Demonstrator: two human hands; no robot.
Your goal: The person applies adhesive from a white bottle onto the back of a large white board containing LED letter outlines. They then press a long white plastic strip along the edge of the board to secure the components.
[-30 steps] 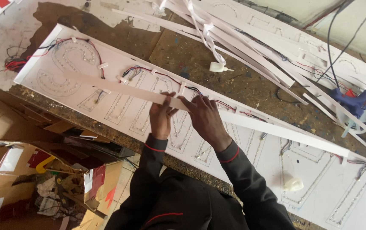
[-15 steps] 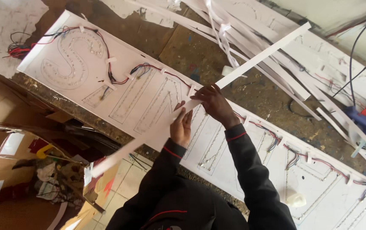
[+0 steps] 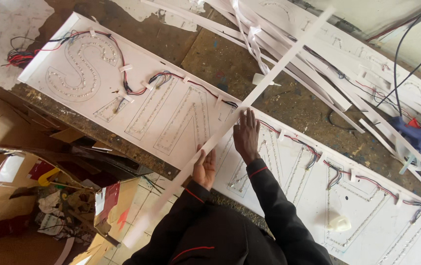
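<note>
Long white strip (image 3: 230,125), diagonal across sign panel (image 3: 181,113).

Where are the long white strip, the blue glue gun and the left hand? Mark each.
long white strip (image 3: 289,58): head view, on its upper stretch above the bench.
blue glue gun (image 3: 419,133): head view, on its body.
left hand (image 3: 204,167): head view, on its back, under the strip.
</note>
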